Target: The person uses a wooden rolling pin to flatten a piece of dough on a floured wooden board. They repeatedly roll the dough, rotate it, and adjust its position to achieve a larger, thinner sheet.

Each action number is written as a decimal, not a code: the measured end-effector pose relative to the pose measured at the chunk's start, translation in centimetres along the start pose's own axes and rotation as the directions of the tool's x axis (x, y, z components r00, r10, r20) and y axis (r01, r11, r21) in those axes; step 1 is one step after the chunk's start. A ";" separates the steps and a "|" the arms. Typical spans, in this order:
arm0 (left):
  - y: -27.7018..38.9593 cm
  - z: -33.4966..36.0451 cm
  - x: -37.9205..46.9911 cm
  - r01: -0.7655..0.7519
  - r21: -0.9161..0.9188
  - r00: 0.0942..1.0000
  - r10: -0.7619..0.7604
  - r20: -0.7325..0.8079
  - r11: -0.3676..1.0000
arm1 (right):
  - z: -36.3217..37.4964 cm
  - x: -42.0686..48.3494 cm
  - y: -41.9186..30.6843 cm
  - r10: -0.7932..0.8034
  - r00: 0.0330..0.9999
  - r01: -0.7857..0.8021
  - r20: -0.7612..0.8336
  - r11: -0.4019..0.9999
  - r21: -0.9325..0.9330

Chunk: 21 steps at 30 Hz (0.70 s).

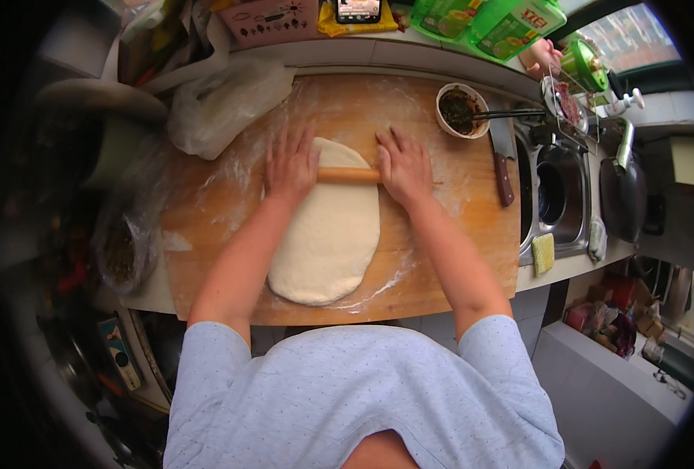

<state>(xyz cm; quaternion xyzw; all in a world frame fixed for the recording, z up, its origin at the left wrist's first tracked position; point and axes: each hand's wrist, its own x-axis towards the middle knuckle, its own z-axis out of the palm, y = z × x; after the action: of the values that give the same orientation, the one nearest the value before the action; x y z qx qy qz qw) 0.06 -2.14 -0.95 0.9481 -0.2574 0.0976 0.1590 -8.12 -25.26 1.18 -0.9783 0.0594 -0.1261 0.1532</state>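
A wooden rolling pin (348, 175) lies across the far part of a flattened oval sheet of dough (329, 234) on a floured wooden board (429, 258). My left hand (291, 161) rests palm down over the pin's left end, at the dough's left edge. Over its right end lies my right hand (404, 163), just past the dough's right edge, with a thin tip of the pin showing beyond it. Both hands press from above with fingers stretched forward; the palms are hidden. A clear plastic bag (229, 105) with something pale inside sits at the board's far left.
A bowl of dark filling (461, 110) with chopsticks (514, 114) stands at the far right, beside a cleaver (503, 164). Right of the board are a steel sink (564, 193) and a yellow sponge (542, 254). Another plastic bag (125, 255) lies at the left.
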 end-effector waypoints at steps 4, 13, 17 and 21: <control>-0.8 0.9 4.3 0.099 -0.125 0.994 -0.092 0.059 0.987 | 1.2 4.6 0.7 0.099 0.994 -0.100 -0.035 0.995 -0.026; -1.8 2.0 12.3 0.297 -0.142 0.931 -0.252 0.265 0.944 | 2.3 8.5 1.0 0.290 0.957 -0.290 0.021 0.956 0.041; -1.7 1.1 8.9 0.132 -0.139 0.980 -0.108 0.168 0.981 | 2.0 5.0 0.1 0.206 0.977 -0.206 -0.053 0.978 0.001; -1.2 -2.0 0.5 -0.063 -0.190 0.991 0.084 0.105 0.980 | 0.2 -2.3 -2.6 0.061 0.996 -0.061 0.059 0.998 -0.008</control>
<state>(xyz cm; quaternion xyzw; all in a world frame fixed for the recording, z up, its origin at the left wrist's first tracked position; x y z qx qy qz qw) 0.87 -0.66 0.69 0.9230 -0.3086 0.0253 0.2285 -10.10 -22.37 1.31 -0.9798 0.0849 -0.0919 0.1557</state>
